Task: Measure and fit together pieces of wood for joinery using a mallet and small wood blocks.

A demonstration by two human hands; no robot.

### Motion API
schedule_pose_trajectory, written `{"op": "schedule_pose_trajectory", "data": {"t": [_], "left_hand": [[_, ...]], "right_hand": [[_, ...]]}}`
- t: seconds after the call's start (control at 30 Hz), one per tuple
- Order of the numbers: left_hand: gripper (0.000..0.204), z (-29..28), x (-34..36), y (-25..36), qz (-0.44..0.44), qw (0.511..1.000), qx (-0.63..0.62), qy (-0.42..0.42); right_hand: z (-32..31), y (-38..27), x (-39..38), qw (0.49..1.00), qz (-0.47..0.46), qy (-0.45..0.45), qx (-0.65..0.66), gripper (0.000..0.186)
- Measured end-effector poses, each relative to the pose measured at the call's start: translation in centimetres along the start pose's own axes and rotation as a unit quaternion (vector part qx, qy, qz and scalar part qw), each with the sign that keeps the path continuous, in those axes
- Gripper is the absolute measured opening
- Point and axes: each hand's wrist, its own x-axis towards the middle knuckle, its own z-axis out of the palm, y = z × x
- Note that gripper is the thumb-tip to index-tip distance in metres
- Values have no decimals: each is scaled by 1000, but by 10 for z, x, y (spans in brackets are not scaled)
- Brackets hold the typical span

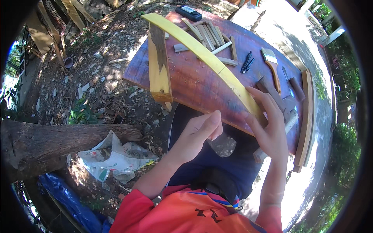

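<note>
A long yellow wooden strip (pixel 210 60) slants across the tabletop from the far left to the near right, with a short wooden block (pixel 158 66) standing at a right angle to its far end. My right hand (pixel 272 124) grips the near end of the strip between thumb and fingers. In front of my body, apart from the strip, my left hand (pixel 204 128) is closed with the thumb pressed to the fingers. Whatever it may hold is hidden. Just past my right hand lie a hammer (pixel 288 105) and a dark wooden piece (pixel 268 89).
On the reddish wooden table (pixel 186 77) rest several small wood sticks (pixel 210 35), a black case (pixel 189 13), dark pens (pixel 247 63) and a paintbrush (pixel 273 68). Long battens (pixel 305 128) line its right edge. A log (pixel 62 143) and a plastic sack (pixel 116 155) lie on the left.
</note>
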Motion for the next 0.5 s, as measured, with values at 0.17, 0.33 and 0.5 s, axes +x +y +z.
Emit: {"op": "schedule_pose_trajectory", "data": {"t": [0.17, 0.33, 0.5], "left_hand": [[63, -6, -13, 8, 7, 998, 22, 56], [62, -3, -16, -2, 20, 996, 6, 89], [62, -19, -30, -9, 3, 976, -92, 197]], "right_hand": [[25, -31, 29, 995, -72, -17, -61, 50], [45, -42, 56, 979, -153, 39, -128, 52], [97, -38, 70, 977, -157, 40, -139, 66]]}}
